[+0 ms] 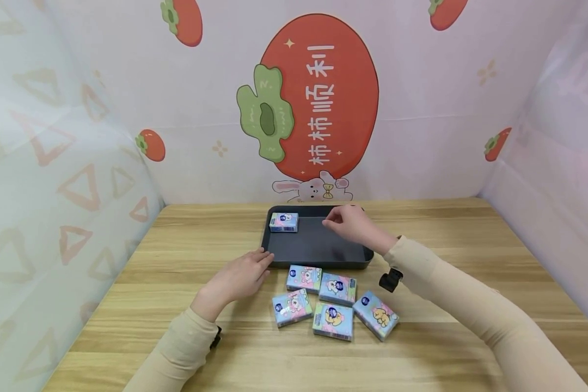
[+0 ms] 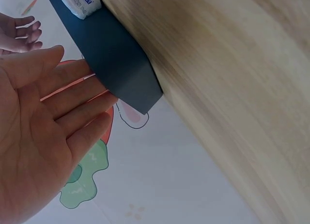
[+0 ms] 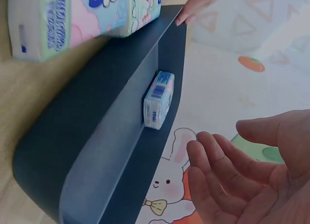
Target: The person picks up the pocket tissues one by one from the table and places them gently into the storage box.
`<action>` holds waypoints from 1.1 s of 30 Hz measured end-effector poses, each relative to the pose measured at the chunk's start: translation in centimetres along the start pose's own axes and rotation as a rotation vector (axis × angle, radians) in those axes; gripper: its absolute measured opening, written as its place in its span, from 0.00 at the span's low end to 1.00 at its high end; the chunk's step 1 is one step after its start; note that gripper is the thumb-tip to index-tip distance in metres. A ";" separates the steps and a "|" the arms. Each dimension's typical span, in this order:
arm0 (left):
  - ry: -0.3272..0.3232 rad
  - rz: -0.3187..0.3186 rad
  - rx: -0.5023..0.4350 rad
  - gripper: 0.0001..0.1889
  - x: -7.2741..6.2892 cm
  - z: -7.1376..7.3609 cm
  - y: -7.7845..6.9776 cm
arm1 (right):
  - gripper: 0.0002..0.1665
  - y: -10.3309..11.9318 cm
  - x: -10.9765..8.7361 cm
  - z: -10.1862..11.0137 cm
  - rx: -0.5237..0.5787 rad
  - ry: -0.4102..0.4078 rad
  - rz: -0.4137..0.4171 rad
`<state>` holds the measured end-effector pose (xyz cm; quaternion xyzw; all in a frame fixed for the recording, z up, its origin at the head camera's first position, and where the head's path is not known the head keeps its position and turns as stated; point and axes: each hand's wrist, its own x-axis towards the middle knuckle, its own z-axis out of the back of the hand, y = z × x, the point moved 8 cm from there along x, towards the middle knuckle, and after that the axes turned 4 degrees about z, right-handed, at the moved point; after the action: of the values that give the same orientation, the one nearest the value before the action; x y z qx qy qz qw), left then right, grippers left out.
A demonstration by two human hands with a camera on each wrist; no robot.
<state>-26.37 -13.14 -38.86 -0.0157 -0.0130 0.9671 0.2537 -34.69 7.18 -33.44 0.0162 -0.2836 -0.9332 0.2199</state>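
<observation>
A dark tray [image 1: 318, 264] stands near the back of the wooden table. In its back left corner sits a small tissue pack [image 1: 283, 222], blue and pink with a cartoon print. My left hand [image 1: 237, 279] has its fingers straight, with the fingertips at the tray's front left corner; the left wrist view shows its palm bare. Over the right part of the tray hangs my right hand [image 1: 355, 224]. Its fingers are loosely bent and hold nothing, as the right wrist view [image 3: 237, 171] also shows.
Several more tissue packs lie in front of the tray, among them a pack with a yellow animal [image 1: 376, 314] at the right and another pack [image 1: 292, 308] at the left. A printed cloth backdrop [image 1: 416, 158] rises behind the table [image 1: 186, 234], with cloth sides left and right.
</observation>
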 end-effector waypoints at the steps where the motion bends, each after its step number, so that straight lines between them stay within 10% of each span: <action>1: 0.000 0.000 -0.002 0.22 0.0 0.0 0.0 | 0.13 0.0 -0.2 0.0 0.002 0.005 0.000; 33: 0.015 0.002 -0.014 0.22 -0.1 -0.2 0.4 | 0.10 -1.6 -5.7 -1.5 0.009 0.082 0.036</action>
<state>-26.43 -13.54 -39.06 -0.0247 -0.0178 0.9670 0.2528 -29.94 10.02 -36.10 0.0501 -0.2789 -0.9264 0.2479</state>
